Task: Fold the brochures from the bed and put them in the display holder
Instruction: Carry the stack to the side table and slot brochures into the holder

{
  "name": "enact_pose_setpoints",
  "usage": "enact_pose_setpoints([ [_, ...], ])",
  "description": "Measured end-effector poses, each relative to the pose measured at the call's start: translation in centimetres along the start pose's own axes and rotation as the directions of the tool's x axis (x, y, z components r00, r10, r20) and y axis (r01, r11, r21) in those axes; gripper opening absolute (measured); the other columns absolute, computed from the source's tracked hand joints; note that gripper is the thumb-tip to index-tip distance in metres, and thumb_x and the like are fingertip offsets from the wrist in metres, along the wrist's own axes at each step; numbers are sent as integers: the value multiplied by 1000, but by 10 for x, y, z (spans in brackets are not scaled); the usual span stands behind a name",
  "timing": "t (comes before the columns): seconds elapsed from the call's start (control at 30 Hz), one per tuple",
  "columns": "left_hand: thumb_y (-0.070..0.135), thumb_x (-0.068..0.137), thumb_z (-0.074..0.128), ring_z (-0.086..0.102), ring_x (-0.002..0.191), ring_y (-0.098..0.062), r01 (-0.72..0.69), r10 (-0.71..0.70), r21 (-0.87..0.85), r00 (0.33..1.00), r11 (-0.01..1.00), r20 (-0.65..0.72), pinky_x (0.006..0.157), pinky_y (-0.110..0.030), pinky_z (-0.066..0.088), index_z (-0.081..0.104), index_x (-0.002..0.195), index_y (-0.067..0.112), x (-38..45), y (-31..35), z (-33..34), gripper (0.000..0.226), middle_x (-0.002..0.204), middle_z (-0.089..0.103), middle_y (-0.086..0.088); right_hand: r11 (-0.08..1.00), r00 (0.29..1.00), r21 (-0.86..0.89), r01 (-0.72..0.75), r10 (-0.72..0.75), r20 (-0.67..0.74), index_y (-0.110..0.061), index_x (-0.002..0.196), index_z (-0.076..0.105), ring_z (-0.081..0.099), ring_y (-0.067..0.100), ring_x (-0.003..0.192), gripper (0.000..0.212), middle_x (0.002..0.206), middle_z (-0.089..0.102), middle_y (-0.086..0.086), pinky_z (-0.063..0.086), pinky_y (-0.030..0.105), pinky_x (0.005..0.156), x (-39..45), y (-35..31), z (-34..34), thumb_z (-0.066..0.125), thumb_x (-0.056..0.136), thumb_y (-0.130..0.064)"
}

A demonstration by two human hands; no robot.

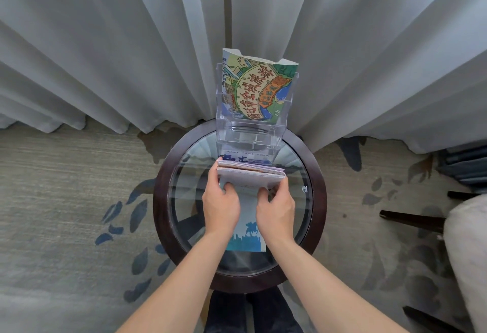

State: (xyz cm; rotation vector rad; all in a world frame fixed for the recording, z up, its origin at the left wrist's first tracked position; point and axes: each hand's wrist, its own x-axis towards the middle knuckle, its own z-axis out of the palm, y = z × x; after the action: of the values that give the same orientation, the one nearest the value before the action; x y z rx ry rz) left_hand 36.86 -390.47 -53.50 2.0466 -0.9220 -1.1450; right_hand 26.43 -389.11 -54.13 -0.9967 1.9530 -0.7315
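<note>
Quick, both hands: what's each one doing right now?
Left hand: closed on the folded brochure stack, left end.
Right hand: closed on the same stack, right end.

Hotel-style room, floor-length grey curtains (105,56) behind round glass side table (320,201), leaf-patterned carpet (66,187) beneath it

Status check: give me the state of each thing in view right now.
Display holder: upright on the round table, front pocket empty.
Colourful brochure: standing in the back pocket.
Folded brochure stack: gripped by left hand and right hand.
Blue brochure: flat on the glass.
Curtains: drawn shut.
</note>
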Motion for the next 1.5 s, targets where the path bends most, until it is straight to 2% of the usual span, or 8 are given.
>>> enact_pose_setpoints([
  [0.13,12,95,46,60,96,-16,24,-24,26,1000,999,8,67,-21,41,53,119,35,2,-4,3,35,104,66,10,1000,999,-19,-9,10,38,-30,120,47,61,21,97,30,108,65,-3,48,35,80,4,-1,0,51,95,-14],
  [0.33,12,94,47,59,103,-21,48,-49,32,999,998,14,89,-39,50,49,128,30,3,10,5,38,115,63,4,999,998,-52,8,-4,65,-26,120,46,60,23,95,27,106,65,0,44,33,75,9,-11,-5,48,97,-14],
  [0.47,11,94,48,59,104,-20,4,-4,33,1000,999,1,87,-36,48,50,127,28,4,29,0,37,115,64,4,999,998,-43,29,-26,62,-27,121,46,60,25,95,28,105,66,2,50,39,79,12,-27,-13,49,96,-16],
  [0.73,13,93,47,57,109,-25,-73,74,62,997,995,-12,84,-32,41,53,126,28,21,85,-10,37,119,64,4,996,997,-52,71,-70,17,-22,125,44,61,30,93,29,105,66,4,40,32,71,30,-74,-29,50,97,-18],
  [1.0,14,92,46,59,106,-26,-66,65,77,998,995,6,80,-30,39,50,127,29,19,100,-11,38,120,65,3,993,996,-79,83,-83,11,-25,113,44,63,32,92,16,102,67,5,43,35,70,40,-94,-40,49,99,-23],
  [1.17,12,91,47,58,106,-25,-116,117,40,993,992,-14,82,-31,40,50,125,26,23,131,-21,36,113,62,5,987,988,-64,148,-150,-26,-24,117,45,63,29,94,18,105,68,4,51,38,75,46,-127,-49,51,99,-23],
  [1.33,13,90,46,56,102,-27,-162,164,59,986,985,-30,79,-31,37,51,120,24,33,164,-29,32,114,64,0,983,982,-61,176,-179,-58,-18,119,47,62,38,96,21,107,70,13,51,42,78,55,-157,-58,49,98,-19],
  [1.5,12,91,46,57,107,-29,-204,207,68,978,977,-33,80,-30,38,52,126,21,42,183,-34,36,118,65,-3,979,978,-61,194,-198,-64,-19,121,46,61,39,93,25,103,68,14,45,37,71,61,-168,-61,47,96,-17],
])
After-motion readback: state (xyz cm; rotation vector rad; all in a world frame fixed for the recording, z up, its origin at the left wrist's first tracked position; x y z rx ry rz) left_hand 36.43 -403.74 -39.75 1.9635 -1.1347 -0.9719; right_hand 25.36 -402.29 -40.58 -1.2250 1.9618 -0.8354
